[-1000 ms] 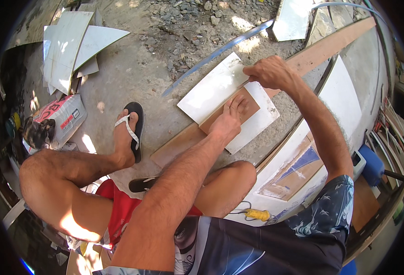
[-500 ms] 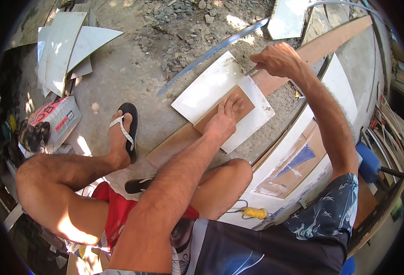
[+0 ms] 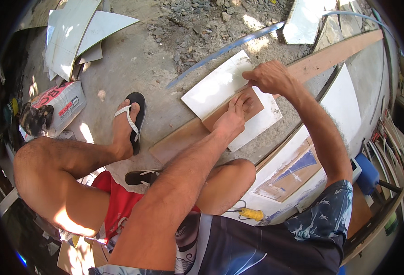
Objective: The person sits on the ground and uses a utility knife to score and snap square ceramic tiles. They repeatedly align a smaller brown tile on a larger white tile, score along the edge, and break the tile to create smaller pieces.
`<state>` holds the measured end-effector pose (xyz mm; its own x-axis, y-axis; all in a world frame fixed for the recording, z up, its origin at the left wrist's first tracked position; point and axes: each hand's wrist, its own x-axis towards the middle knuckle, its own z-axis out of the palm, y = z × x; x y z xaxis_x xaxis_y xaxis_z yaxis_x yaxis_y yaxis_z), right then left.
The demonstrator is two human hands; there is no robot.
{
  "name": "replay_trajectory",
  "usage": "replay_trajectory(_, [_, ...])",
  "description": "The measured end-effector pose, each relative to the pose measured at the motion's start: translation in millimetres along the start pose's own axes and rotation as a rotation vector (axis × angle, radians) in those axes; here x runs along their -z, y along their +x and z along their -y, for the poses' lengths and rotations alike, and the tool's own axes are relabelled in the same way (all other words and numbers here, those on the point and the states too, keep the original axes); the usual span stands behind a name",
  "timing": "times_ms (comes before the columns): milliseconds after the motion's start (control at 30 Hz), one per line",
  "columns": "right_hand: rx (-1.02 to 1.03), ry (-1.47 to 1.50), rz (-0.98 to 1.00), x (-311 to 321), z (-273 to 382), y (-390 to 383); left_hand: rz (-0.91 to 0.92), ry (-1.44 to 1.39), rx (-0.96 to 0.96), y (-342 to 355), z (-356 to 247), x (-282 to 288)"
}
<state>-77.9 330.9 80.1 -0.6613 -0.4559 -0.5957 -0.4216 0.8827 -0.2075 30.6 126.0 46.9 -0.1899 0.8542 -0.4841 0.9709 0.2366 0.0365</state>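
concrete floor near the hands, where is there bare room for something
Bare concrete floor lies between the white offcuts and the gravel, and between the left sandal and the white board. Crowded: around the left hand on the small brown board, around the right hand, and rightward at the large white panel.

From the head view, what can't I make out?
All in the head view:
Right hand: its fingers hide most of what it grips.
White sheet: one piece or two; brown board and left hand cover the middle.
Long plank: whether unbroken; sheet covers it.
White panels: cut off by upper edge.
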Motion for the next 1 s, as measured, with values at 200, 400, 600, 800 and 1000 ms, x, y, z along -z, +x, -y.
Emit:
replay_trajectory(200, [0.136, 0.111, 0.029, -20.4, 63.8, 26.0, 0.24, -0.096, -0.112, 7.7, -2.3, 8.0])
replay_trajectory(400, [0.148, 0.236, -0.054, -13.9, 59.7, 22.1, -0.076, -0.074, 0.023, 3.0, -9.7, -11.1])
replay_trajectory(600, [0.086, 0.174, 0.227, 2.4, 70.7, 36.7, 0.024, -0.109, 0.003, 4.8, -9.8, -3.8])
replay_trajectory(800, [0.225, 0.223, 0.126, -32.1, 131.3, 53.5, 0.086, -0.094, -0.123, 7.3, -13.2, -5.5])
replay_trajectory(1000, [0.077, 0.209, 0.177, 7.7, 65.3, 27.7, 0.056, -0.06, -0.004, -2.7, -4.5, 9.8])
